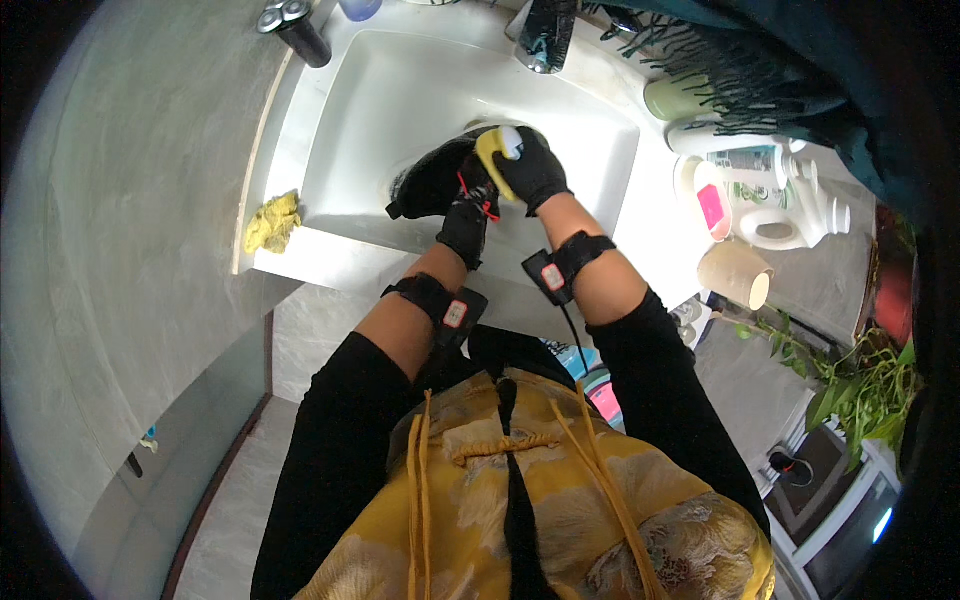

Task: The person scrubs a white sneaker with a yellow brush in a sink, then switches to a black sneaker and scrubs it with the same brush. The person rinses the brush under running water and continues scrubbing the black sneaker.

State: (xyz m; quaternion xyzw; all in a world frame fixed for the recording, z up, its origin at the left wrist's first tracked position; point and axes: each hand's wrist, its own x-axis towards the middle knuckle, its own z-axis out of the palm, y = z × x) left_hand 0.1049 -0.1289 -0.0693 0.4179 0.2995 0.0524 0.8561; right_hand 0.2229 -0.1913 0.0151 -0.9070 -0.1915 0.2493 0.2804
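Observation:
Both hands wear black gloves and are over the white washbasin (375,90). My left hand (469,217) is on a black shoe (435,176) with red trim, its fingers around or inside the shoe's opening; exactly where they sit is hidden. The shoe lies slantwise in the basin. Closed around a yellow and white brush or sponge (491,154), my right hand (532,169) presses it to the shoe's right end. The face touching the shoe is hidden.
A black tap (547,37) stands at the basin's back. An electric shaver (304,34) and a yellow cloth (274,223) lie at the left rim. White bottles (780,225), a beige cup (735,274) and a green cup (679,97) line the right. A dark fringed cloth (750,75) hangs upper right.

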